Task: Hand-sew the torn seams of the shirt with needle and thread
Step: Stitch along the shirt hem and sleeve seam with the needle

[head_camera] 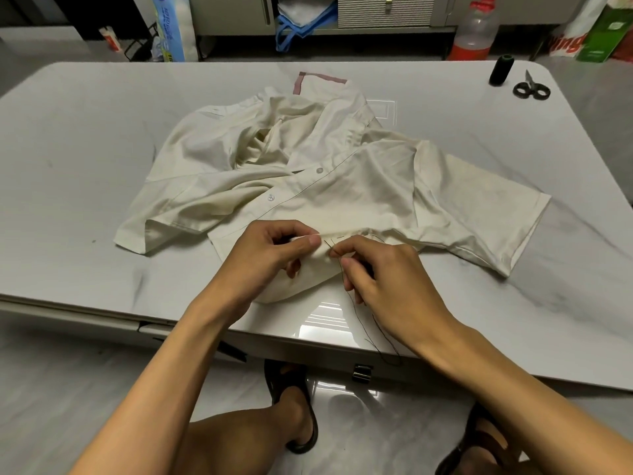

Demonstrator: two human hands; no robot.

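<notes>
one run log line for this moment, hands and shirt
phase: stitching seam | left hand: pinches shirt edge | right hand: pinches needle at fabric | thread: trails over table edge

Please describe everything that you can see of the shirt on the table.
The shirt is cream, of thin woven cloth as it looks, with short sleeves, two white buttons and a pinkish strip at its far edge. It lies crumpled on the grey table. Its near edge is lifted: the left hand pinches a fold there, and the right hand holds a needle against it. A few dark stitches show there.
</notes>
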